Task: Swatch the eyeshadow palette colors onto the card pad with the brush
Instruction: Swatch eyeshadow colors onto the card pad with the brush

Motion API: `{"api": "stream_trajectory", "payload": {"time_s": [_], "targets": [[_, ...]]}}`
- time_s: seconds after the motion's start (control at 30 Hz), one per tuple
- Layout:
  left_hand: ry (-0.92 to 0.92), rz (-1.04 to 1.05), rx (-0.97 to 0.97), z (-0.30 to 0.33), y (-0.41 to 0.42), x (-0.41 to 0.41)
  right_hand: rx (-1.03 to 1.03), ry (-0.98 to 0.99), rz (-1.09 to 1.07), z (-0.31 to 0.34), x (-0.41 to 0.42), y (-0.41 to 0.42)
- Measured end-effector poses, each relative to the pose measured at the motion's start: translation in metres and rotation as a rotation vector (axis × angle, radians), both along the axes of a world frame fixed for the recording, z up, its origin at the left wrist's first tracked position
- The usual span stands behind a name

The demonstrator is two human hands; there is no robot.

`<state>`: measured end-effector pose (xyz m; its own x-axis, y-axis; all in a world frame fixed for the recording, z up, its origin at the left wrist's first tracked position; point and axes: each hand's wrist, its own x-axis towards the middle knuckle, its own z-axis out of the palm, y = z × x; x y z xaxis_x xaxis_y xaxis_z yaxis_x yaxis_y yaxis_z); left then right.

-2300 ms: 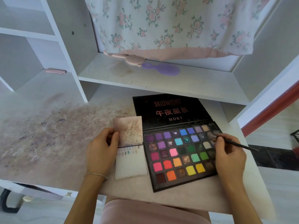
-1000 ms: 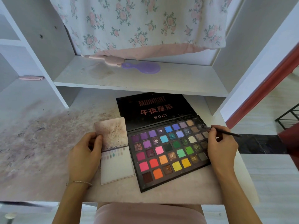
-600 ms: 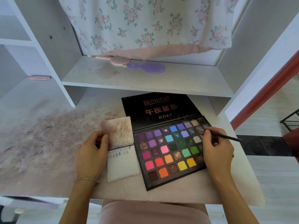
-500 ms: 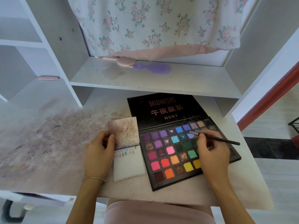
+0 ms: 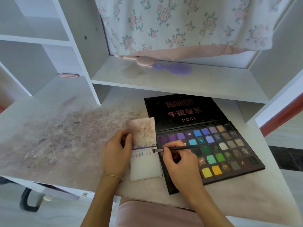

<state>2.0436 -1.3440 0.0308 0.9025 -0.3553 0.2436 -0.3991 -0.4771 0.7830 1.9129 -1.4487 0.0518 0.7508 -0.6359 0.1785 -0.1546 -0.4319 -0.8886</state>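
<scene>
The black eyeshadow palette (image 5: 218, 149) lies open on the desk, its many coloured pans facing up and its lid flat behind. Left of it lies the small card pad (image 5: 146, 167), its stained cover flipped up and a row of small swatches along the top of the white page. My left hand (image 5: 116, 153) pinches the pad's left edge at the cover. My right hand (image 5: 178, 161) grips the thin black brush (image 5: 177, 148); the brush tip rests at the pad's top right corner, at the right end of the swatch row.
The desk top (image 5: 65, 136) is stained with pigment left of the pad. A shelf (image 5: 172, 81) above holds a purple hairbrush (image 5: 173, 68) and a pink item under a hanging floral cloth (image 5: 180, 23). The desk's front edge is close to my lap.
My right hand has carried the brush leftward from the pans at the palette's upper right across to the card pad. My left hand has stayed on the pad.
</scene>
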Motion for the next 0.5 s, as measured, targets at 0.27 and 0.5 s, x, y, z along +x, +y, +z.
{"api": "stream_trajectory", "payload": {"time_s": [0.27, 0.5], "targets": [[-0.023, -0.002, 0.018, -0.0013, 0.0004, 0.0012, -0.028, 0.015, 0.031, -0.0022, 0.0014, 0.0002], [-0.026, 0.008, 0.015, -0.0012, 0.0, 0.001, -0.033, 0.038, 0.05, -0.0027, 0.0005, 0.0007]]}}
